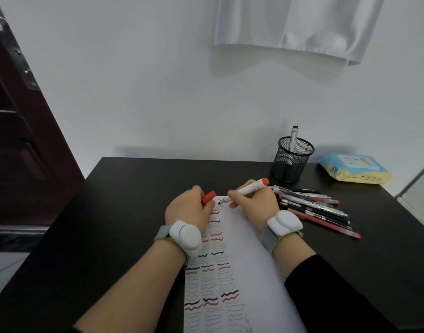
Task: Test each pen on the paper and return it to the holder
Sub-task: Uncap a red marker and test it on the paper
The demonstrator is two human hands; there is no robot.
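Black table [134, 212] midframe: right hand [256, 203] holds the uncapped marker [244, 189] on paper [249, 272], left hand [189, 210] grips its cap [208, 197]; one pen [293, 138] stands in the holder [291, 162], many pens [314, 210] remain.

Holder [293, 159]: black wire mesh, metal. Table [134, 200]: dark, matt, smooth. Paper [249, 260]: white, matt. Marker [248, 189]: smooth plastic. Pack [354, 168]: glossy film.

You have a white marker [248, 188] with an orange end, an orange cap [208, 197], white paper [249, 272] rowed with black and red squiggles, a black table [134, 200], a black mesh holder [292, 159]
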